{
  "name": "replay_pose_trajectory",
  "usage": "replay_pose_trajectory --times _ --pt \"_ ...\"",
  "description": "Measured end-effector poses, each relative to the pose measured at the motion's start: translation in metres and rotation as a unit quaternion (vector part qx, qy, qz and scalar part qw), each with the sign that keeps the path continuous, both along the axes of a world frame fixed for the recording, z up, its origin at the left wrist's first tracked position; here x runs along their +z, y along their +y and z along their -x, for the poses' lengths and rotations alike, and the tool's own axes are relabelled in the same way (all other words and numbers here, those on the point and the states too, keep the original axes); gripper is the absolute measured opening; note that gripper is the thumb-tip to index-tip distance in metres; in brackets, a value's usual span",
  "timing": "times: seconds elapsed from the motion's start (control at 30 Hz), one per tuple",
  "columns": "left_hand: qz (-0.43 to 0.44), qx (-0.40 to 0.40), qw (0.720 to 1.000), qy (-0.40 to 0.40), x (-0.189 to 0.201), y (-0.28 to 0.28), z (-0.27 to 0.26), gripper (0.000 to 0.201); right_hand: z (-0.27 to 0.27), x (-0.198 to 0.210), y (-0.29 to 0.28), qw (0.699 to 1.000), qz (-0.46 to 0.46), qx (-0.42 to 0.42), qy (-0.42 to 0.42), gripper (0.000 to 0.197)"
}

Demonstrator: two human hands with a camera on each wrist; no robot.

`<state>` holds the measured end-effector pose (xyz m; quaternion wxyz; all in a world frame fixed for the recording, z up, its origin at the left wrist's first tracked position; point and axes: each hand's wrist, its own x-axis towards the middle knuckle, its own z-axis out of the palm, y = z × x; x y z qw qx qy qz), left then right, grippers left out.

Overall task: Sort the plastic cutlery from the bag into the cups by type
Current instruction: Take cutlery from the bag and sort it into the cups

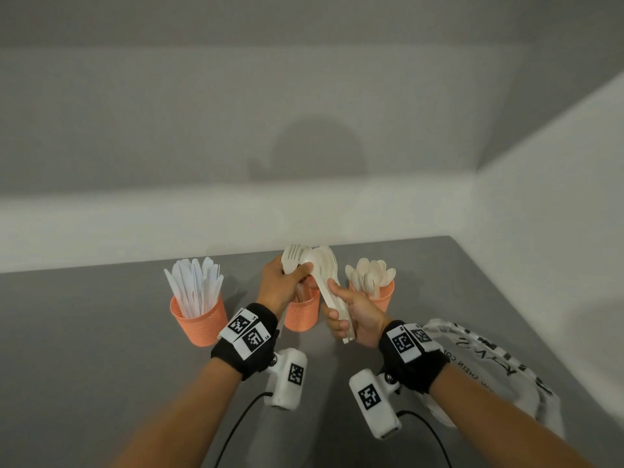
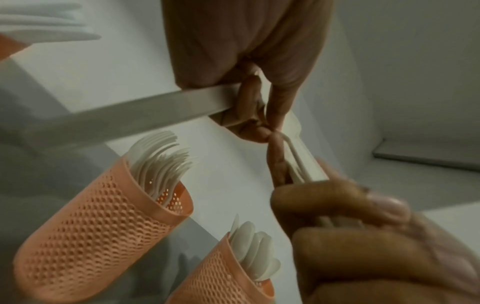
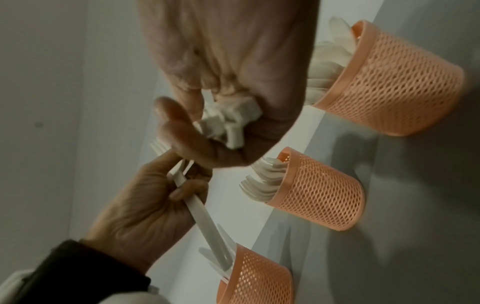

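Three orange mesh cups stand in a row on the grey table: a knife cup on the left, a fork cup in the middle, a spoon cup on the right. My right hand grips a bundle of white cutlery by its handles, heads up, above the fork cup. My left hand pinches one fork at its neck, beside the bundle's heads. In the right wrist view the fork's handle runs through my left hand. The bundle's handle ends poke from my right fist.
The white plastic bag with black print lies crumpled at the right, under my right forearm. White walls close the table at the back and right. Cables from the wrist cameras trail over the table's near part. The fork cup and spoon cup hold several pieces.
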<state>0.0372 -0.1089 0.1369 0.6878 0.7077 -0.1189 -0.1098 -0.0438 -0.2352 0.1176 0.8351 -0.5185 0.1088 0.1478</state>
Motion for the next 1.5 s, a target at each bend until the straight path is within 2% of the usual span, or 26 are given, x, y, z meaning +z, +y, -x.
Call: replay_pose_trajectory --times 0.07,0.13,0.23,0.3,0.37,0.47,0.53,0.6,0.67,0.73,0.83,0.9,1.03,1.2,1.3,1.33,1.37,1.43,1.5 --pt "-0.023 -0.001 1.000 -0.014 -0.002 -0.003 -0.003 0.025 -0.003 -0.002 0.000 0.999 0.004 0.032 -0.008 0.038" --pt "-0.043 -0.032 0.999 -0.002 -0.003 -0.006 -0.004 0.032 -0.003 -0.004 -0.002 0.998 0.018 0.067 -0.008 0.052" --pt "-0.031 -0.099 0.994 0.038 0.000 -0.009 -0.006 0.024 0.000 0.000 -0.006 0.996 0.020 0.081 0.007 0.057" --pt "-0.007 -0.139 0.988 0.066 0.005 -0.008 -0.010 0.026 0.002 0.006 -0.007 0.995 0.023 0.097 0.016 0.061" --pt "-0.021 -0.151 0.986 0.062 0.010 -0.011 -0.010 0.022 0.000 0.007 -0.012 0.994 0.043 0.104 0.017 0.060" --pt "-0.065 -0.094 0.993 -0.029 0.017 -0.026 -0.007 0.002 -0.008 0.014 -0.020 0.993 0.110 0.032 -0.008 0.032" --pt "-0.076 -0.052 0.990 -0.104 0.018 -0.037 -0.007 0.005 -0.016 0.020 -0.022 0.984 0.160 -0.054 -0.051 0.014" --pt "-0.085 -0.056 0.984 -0.146 0.018 -0.047 -0.004 0.008 -0.023 0.027 -0.022 0.957 0.255 -0.103 -0.089 0.028" --pt "-0.079 -0.067 0.982 -0.156 0.019 -0.057 0.002 0.011 -0.027 0.029 -0.023 0.935 0.309 -0.126 -0.119 0.032" --pt "-0.028 -0.049 0.991 -0.120 0.026 -0.058 0.000 0.016 -0.029 0.028 -0.032 0.936 0.278 -0.184 -0.110 0.022" --pt "0.079 0.010 0.996 -0.037 0.035 -0.043 -0.021 0.023 -0.029 0.034 -0.055 0.930 0.143 -0.328 -0.089 0.015" --pt "0.106 0.051 0.992 -0.041 0.035 -0.031 -0.036 0.021 -0.030 0.037 -0.069 0.919 0.081 -0.371 -0.100 0.016" --pt "0.094 0.065 0.990 -0.082 0.015 -0.027 -0.045 0.028 -0.034 0.028 -0.080 0.911 0.095 -0.393 -0.089 0.019" --pt "0.054 0.057 0.990 -0.119 -0.028 -0.034 -0.049 0.033 -0.040 0.013 -0.084 0.907 0.121 -0.396 -0.076 0.032" --pt "0.006 0.056 0.989 -0.139 -0.049 -0.038 -0.046 0.027 -0.042 -0.001 -0.084 0.908 0.154 -0.385 -0.059 0.019" --pt "-0.017 0.049 0.985 -0.163 -0.056 -0.039 -0.044 0.022 -0.042 -0.007 -0.084 0.907 0.179 -0.377 -0.054 0.016" --pt "-0.047 0.040 0.980 -0.187 -0.062 -0.040 -0.040 0.024 -0.040 -0.013 -0.085 0.903 0.215 -0.369 -0.045 0.021" --pt "-0.096 0.023 0.968 -0.231 -0.073 -0.039 -0.034 0.039 -0.038 -0.026 -0.085 0.882 0.305 -0.358 -0.028 0.029" --pt "-0.135 0.013 0.955 -0.263 -0.080 -0.037 -0.031 0.046 -0.036 -0.032 -0.083 0.857 0.378 -0.347 -0.036 0.028"
